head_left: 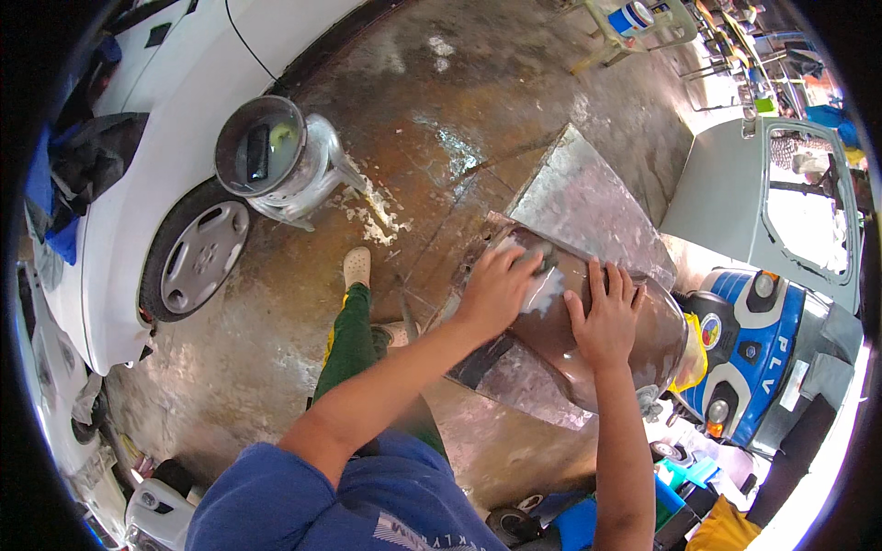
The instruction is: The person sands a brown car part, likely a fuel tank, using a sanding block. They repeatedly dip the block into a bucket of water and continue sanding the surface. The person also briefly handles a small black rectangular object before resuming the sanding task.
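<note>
My left hand (496, 285) grips a small dark pad (545, 259) against a brown, glossy curved panel (588, 354), beside a pale, wet-looking patch (542, 294). My right hand (604, 321) rests open on the same panel, fingers spread, just right of that patch. The panel lies over pinkish-grey metal sheeting (588, 197) that reaches out behind and below it. My two forearms come up from the lower edge.
A white car (138, 211) borders the left. A bucket (237, 110) of liquid with a dark object sits on a plastic stool (326, 151). A grey door (712, 193) and blue-white vehicle front (753, 354) stand right. A chair (675, 28) holds a can (625, 20).
</note>
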